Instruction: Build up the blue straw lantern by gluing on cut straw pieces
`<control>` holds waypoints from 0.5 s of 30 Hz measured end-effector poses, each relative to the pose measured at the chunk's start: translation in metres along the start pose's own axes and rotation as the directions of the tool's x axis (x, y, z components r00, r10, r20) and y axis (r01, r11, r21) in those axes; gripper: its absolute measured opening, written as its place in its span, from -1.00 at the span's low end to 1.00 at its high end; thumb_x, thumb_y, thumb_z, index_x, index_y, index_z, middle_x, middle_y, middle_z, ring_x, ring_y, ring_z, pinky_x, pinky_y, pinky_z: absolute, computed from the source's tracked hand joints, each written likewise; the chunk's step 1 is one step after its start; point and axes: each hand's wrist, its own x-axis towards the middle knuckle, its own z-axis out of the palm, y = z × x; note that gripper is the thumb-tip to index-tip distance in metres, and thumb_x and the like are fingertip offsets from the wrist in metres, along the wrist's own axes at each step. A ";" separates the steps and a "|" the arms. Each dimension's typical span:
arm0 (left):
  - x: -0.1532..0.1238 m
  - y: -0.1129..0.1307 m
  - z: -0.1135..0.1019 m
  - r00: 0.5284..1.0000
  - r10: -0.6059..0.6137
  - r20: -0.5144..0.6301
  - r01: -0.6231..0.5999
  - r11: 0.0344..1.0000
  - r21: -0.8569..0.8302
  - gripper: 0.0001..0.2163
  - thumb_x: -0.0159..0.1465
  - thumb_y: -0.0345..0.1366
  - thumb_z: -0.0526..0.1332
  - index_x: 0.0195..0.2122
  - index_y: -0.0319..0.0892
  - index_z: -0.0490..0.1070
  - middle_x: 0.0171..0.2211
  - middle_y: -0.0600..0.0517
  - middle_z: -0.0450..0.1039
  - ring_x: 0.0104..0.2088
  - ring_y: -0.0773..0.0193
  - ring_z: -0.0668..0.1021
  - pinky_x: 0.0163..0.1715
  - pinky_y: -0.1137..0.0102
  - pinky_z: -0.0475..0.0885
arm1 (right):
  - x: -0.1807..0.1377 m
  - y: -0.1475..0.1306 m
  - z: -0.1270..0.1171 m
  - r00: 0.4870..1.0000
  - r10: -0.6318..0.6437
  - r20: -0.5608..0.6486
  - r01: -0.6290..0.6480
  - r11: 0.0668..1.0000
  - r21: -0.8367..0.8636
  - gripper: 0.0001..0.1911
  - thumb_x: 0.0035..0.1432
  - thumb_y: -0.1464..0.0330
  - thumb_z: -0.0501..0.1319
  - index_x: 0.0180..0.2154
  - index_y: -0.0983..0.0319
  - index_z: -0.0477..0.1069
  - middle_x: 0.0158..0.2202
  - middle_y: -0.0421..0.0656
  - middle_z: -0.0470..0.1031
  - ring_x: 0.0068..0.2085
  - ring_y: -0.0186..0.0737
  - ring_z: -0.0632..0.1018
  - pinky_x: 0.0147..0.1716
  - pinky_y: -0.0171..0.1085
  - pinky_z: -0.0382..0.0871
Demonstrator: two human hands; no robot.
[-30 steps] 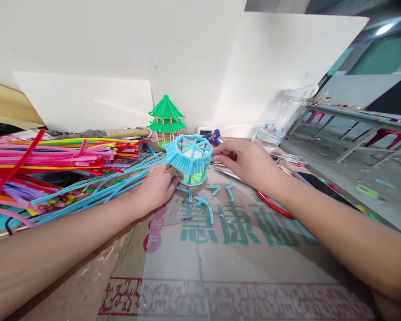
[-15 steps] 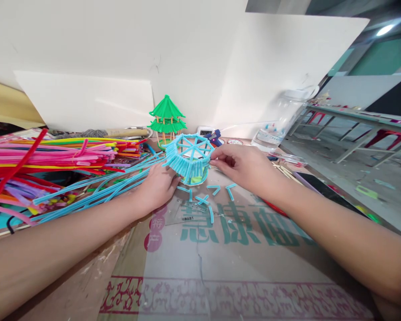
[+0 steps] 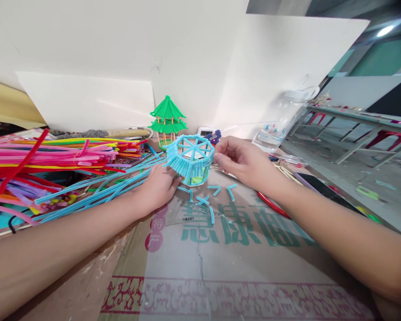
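Note:
A light-blue pipe-cleaner roof frame (image 3: 190,157), round with spokes and a fringe of short pieces, stands on a flattened cardboard box (image 3: 227,263). My left hand (image 3: 157,186) is wrapped round its lower left side. At the frame's right rim my right hand (image 3: 241,160) has its fingers curled, fingertips touching the fringe. Several short blue pipe-cleaner pieces (image 3: 209,196) lie on the cardboard just in front of the frame.
A finished green pagoda model (image 3: 167,118) stands behind the frame by the white boards. A big pile of coloured pipe cleaners (image 3: 50,160) fills the left. A blue glue gun (image 3: 214,136), a clear jar (image 3: 284,118), red-handled pliers (image 3: 270,204) and a phone (image 3: 321,189) lie to the right.
My right hand has shifted a little along the frame's right rim and lifted slightly. The left hand and the frame have stayed almost still.

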 end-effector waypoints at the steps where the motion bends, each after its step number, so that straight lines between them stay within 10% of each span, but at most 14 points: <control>1: 0.000 0.000 0.000 1.000 -0.005 0.007 0.005 1.000 0.005 -0.73 0.37 -0.25 0.02 -0.17 -0.24 0.48 -0.12 -0.20 0.52 -0.03 -0.01 0.50 0.04 0.08 0.37 | 0.000 -0.002 -0.001 1.000 0.023 -0.013 -0.022 0.997 0.077 -0.93 0.22 0.35 0.16 -0.33 0.21 0.32 -0.48 -0.24 0.39 -0.47 -0.33 0.42 -0.49 -0.33 0.29; 15: 0.000 0.003 -0.003 0.998 0.040 -0.046 -0.040 0.999 0.000 -0.75 0.34 -0.30 0.03 -0.13 -0.22 0.48 -0.08 -0.18 0.52 -0.02 -0.01 0.50 0.02 0.11 0.36 | -0.003 0.002 -0.004 0.923 -0.382 0.041 0.367 0.846 -0.386 -0.90 0.23 0.42 0.22 -0.24 0.22 0.52 -0.27 -0.07 0.53 -0.22 -0.15 0.53 -0.23 -0.20 0.37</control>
